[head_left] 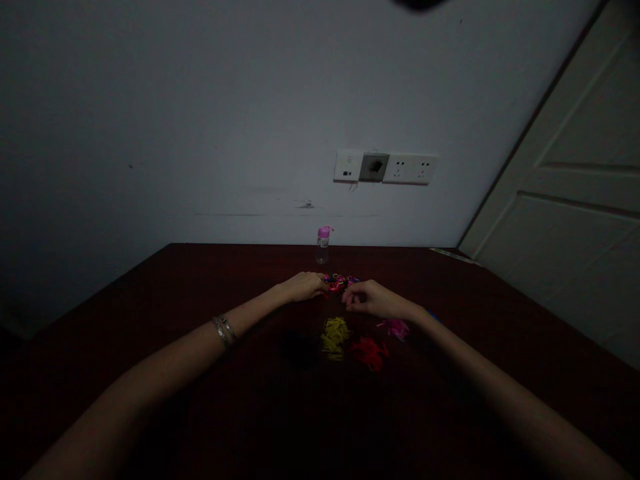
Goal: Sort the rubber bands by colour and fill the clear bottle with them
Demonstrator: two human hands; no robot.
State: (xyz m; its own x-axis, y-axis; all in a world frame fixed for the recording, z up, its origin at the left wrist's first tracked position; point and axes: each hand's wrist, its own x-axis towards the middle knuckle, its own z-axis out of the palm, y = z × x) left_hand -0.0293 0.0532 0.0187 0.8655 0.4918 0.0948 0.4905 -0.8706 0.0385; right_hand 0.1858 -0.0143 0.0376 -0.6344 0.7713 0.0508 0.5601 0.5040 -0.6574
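Here, two hands flank one multicoloured pile.

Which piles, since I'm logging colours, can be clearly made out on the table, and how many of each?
Yellow pile: 1
Red pile: 1
Pink pile: 1
Mixed-colour pile: 1
Total: 4
Not counted: a blue patch and a dark patch, too unclear to tell.

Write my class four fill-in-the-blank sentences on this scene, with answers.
The bracelet is on the ____ arm.
Directly left of the red pile lies a ____ pile.
The many-coloured pile lies ____ to the bottle than the red pile.
The sockets sit at a ____ level than the bottle.
Answers: left; yellow; nearer; higher.
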